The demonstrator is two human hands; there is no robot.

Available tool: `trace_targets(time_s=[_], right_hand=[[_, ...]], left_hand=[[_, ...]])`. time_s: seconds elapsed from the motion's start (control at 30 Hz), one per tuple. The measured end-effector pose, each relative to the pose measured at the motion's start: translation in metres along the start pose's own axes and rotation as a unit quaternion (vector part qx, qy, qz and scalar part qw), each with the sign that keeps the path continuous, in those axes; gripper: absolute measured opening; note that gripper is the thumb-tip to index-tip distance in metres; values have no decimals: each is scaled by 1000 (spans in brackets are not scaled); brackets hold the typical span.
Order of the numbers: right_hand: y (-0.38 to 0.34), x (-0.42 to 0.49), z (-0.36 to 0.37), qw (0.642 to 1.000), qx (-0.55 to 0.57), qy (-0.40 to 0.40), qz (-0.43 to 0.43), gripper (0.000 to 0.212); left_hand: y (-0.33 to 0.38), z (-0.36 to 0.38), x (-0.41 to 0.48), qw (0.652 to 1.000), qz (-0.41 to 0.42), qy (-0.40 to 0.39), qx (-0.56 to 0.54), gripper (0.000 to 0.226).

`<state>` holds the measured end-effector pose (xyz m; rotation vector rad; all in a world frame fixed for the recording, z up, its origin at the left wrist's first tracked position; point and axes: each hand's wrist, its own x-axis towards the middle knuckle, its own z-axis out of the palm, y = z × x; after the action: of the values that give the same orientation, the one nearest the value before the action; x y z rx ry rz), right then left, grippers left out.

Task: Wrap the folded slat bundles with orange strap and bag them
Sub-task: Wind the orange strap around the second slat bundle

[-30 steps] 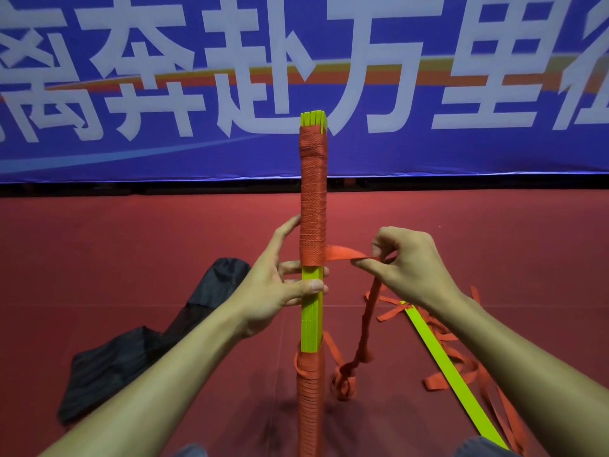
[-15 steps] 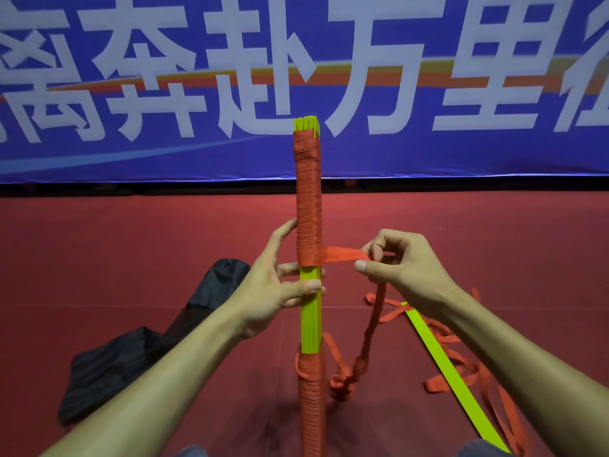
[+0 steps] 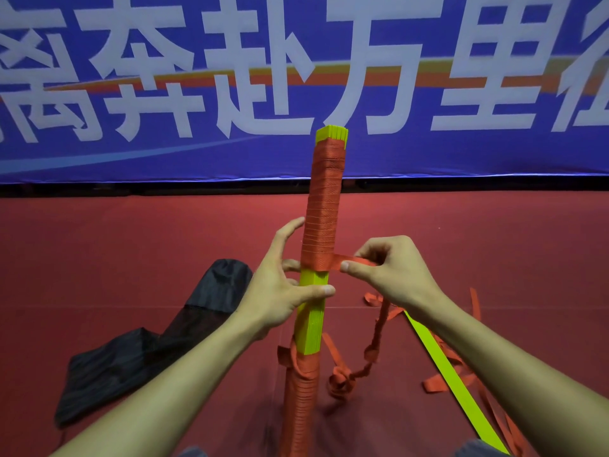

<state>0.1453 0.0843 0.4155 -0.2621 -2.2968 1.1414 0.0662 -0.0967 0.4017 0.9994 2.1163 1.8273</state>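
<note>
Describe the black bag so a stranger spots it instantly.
Below the blue banner, on the red floor, look left of the upright slat bundle. The black bag lies there crumpled, the only dark thing among orange strap and yellow-green slats.

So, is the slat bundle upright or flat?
Upright: the slat bundle rises vertically; left hand grips its bare middle, right hand pinches orange strap.

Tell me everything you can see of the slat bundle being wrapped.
The upright bundle of yellow-green slats looks like thin plastic strips stacked tight, ends flush on top. An orange woven strap winds closely over its upper part and again low down; the middle is bare. The left hand grips the bare stretch; the right hand pinches the strap's free run beside it. Its foot is out of view.
</note>
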Motion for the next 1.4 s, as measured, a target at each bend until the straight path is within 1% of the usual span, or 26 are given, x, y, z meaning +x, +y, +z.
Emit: trace_targets(time_s=[0.1,0.17,0.27,0.33,0.43,0.5,0.57,0.63,0.8,0.9,1.1,1.2,1.27,1.4], right_hand=[[-10,-6,8,999,48,-1,-26,42],[-14,-7,13,998,48,17,-28,46],[-19,-7,15,998,26,56,-18,42],[-21,-8,15,998,17,63,-24,36],[-24,-8,15,998,24,56,-31,27],[-25,-8,14,998,27,50,-38,23],[-26,-8,13,998,25,48,-42,21],[-25,-7,11,998,17,49,-40,18],[-17,-4,4,998,30,51,-37,11],[-16,-4,0,997,43,47,-41,11],[-19,-4,2,996,61,34,-48,12],[-16,-4,3,997,57,28,-43,12],[-13,-4,2,998,45,24,-41,12],[-6,0,-5,999,15,-9,-47,9]], left_hand=[[2,2,0,1000,0,18,17,108],[4,4,-1,999,7,31,27,109],[7,8,-3,997,16,48,62,109],[7,9,-1,997,9,60,55,108],[7,10,2,997,7,62,34,92],[9,11,2,999,10,46,18,77],[11,10,1,1000,6,28,-8,71],[11,7,1,1000,9,3,-20,73],[12,-3,0,990,-23,-116,-79,78],[11,-9,-1,981,-30,-160,-102,80],[9,-8,-3,979,-37,-150,-130,92],[8,-8,-5,980,-33,-164,-109,96],[8,-7,-5,980,-33,-163,-108,95],[6,-2,-4,983,-34,-124,-131,90]])
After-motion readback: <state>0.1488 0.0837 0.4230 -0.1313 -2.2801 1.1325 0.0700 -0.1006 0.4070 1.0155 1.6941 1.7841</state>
